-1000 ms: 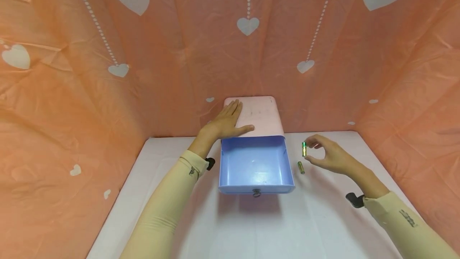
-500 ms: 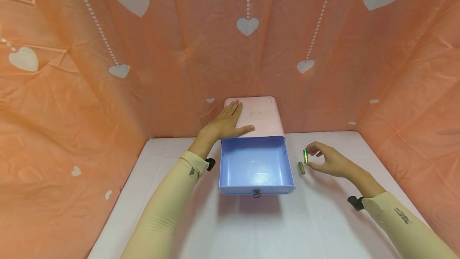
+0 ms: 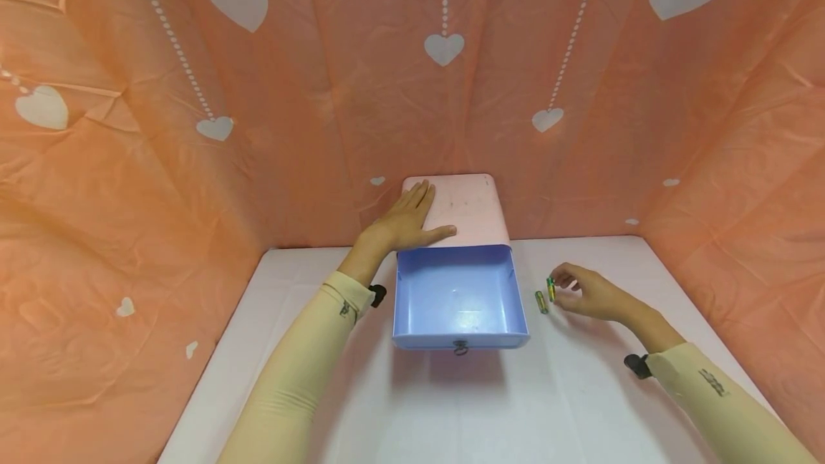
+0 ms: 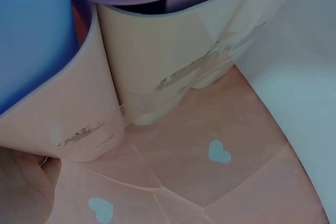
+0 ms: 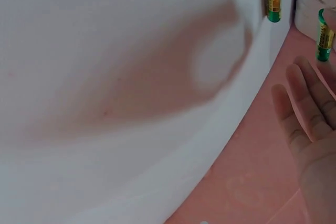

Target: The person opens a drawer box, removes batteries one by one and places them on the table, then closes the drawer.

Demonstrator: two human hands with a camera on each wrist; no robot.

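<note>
My left hand (image 3: 406,224) rests with spread fingers on the top of a pink box (image 3: 467,210). A blue drawer (image 3: 459,292) with a small metal ring on its front is pulled out of the box. To the right of it, my right hand (image 3: 589,293) pinches a green and yellow battery (image 3: 551,290) upright by its ends, thumb below and fingertip above. A second battery (image 3: 541,301) lies on the white surface just left of the held one. The right wrist view shows the held battery (image 5: 324,38) at its edge, the other fingers extended.
The white table (image 3: 464,407) runs forward from the box. An orange cloth (image 3: 361,92) with white hearts hangs behind and along both sides, close behind the box.
My right hand has come down and slightly right with the battery, nearer the table and the lying battery. My left hand and the box have stayed in place.
</note>
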